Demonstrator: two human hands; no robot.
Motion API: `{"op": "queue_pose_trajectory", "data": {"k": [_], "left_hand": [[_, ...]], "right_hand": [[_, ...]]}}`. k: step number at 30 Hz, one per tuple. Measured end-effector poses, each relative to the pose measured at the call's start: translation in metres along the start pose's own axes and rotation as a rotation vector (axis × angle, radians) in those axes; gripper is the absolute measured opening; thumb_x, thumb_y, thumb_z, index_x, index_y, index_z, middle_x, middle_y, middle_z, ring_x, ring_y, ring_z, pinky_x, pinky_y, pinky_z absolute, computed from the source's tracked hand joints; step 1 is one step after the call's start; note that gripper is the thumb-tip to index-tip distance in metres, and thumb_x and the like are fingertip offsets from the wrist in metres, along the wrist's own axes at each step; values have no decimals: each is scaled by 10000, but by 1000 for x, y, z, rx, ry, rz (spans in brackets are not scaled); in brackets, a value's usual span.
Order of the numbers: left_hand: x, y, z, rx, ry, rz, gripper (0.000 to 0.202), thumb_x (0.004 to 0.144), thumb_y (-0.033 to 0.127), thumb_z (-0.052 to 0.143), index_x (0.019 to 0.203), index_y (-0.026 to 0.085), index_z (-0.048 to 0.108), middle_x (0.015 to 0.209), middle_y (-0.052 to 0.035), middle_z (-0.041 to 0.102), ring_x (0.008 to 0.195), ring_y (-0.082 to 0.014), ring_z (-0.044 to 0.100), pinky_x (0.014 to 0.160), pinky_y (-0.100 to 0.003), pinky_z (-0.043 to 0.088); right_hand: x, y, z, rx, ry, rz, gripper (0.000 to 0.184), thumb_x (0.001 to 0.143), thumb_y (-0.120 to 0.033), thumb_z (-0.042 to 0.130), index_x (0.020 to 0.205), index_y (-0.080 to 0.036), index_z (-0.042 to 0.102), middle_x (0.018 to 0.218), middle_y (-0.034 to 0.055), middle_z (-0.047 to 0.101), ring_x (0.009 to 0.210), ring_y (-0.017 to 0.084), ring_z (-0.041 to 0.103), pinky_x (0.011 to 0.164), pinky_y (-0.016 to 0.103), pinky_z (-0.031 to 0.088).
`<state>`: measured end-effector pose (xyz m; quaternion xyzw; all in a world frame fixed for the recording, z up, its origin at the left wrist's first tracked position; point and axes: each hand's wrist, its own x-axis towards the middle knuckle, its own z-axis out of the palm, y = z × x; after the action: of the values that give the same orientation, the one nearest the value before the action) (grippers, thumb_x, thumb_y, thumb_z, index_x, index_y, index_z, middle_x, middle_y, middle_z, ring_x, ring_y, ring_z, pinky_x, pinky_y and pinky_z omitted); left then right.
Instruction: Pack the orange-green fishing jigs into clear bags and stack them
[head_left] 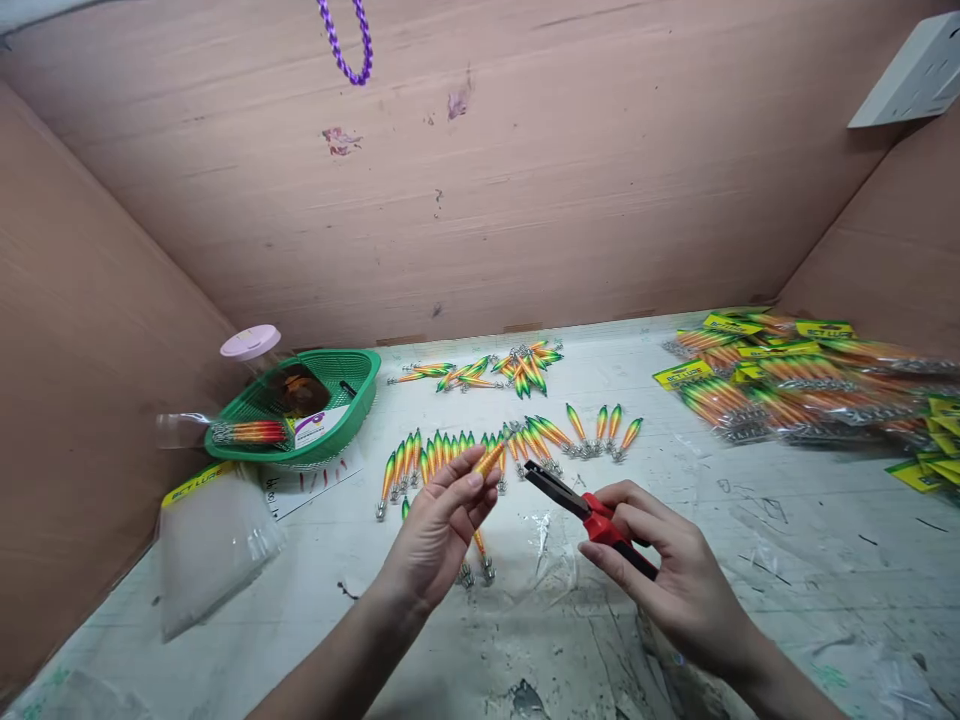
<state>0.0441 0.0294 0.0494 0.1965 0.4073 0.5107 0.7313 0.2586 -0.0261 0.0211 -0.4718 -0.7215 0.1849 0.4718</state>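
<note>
Head view: at the left, near the side wall, lies a clear plastic bag (217,560) with a yellow header, and just beyond it stands a green mesh basket (364,400) holding a jar with a pink lid (251,342) and a packet of red-orange lures (255,432).

Next comes my left forearm, slanting from the near edge toward the far right. My left hand (446,515) is turned with the thumb side up, thumb and index finger pinching an orange squid jig (490,460), the other fingers curled in below. That jig is off the table, tilted, its far end pointing away and to the right. Behind my fingers a row of green-and-orange jigs (551,433) stretches from left to right, with a loose pile (529,370) farther off.

To the right of the held jig, a short gap away, are the tips of red-handled pliers (589,508), aimed left and far. My right hand (667,560) grips their handles, fingers bent over the far side, thumb laid along the near side; I cannot tell how far the jaws are parted. My right forearm runs down to the near right. Bagged lures (795,375) with yellow headers are heaped at the far right.
</note>
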Motion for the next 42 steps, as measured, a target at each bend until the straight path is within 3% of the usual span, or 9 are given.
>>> {"op": "queue_pose_trajectory", "data": {"k": [10,16,24,28,33,36,42], "left_hand": [[-23,-18,-6,-143,-66,-188,140,839,86,640,950,80,725,768,-61,715,656,-110,693,644,-206,591],[-21,-15,-8,-148,-10,-200,146,891,98,576,962,73,702,776,-55,685,632,-94,662,641,-212,578],[-24,-18,-9,-103,-54,-211,139,842,129,653,973,84,669,796,-46,664,637,-73,623,675,-205,539],[-26,-22,-10,88,-208,-134,230,814,289,722,945,116,648,754,-18,644,617,-82,601,646,-211,494],[-28,-24,-12,388,-393,69,350,882,431,636,1101,161,602,716,27,579,596,-68,553,624,-205,418],[-30,-24,-13,417,-399,95,296,915,435,582,1068,181,578,809,26,555,512,-26,464,525,-200,334],[-31,-25,-13,484,-353,115,388,920,477,546,1197,207,531,773,47,455,471,-14,297,466,-207,216]], "right_hand": [[-2,-7,1,-21,-47,-34,242,870,-235,623,672,-211,486,843,37,615,728,148,626,636,235,510],[2,-2,-11,74,-228,-69,207,878,-240,622,707,-209,509,872,33,605,740,135,617,643,222,499],[1,-5,-7,4,-94,-57,218,881,-215,613,697,-206,497,817,24,591,688,123,592,605,218,474],[1,-5,-7,1,-113,-56,203,886,-203,609,707,-201,513,774,14,573,659,111,561,576,208,447],[0,-4,-9,4,-151,-45,208,897,-219,600,703,-197,526,771,22,570,663,114,559,582,213,449],[0,-2,-8,-3,-175,-29,202,899,-236,601,712,-197,536,787,32,579,677,125,569,599,227,461],[2,-4,-7,-2,-183,-37,212,904,-245,591,706,-200,528,762,31,583,661,131,567,578,233,457]]}}
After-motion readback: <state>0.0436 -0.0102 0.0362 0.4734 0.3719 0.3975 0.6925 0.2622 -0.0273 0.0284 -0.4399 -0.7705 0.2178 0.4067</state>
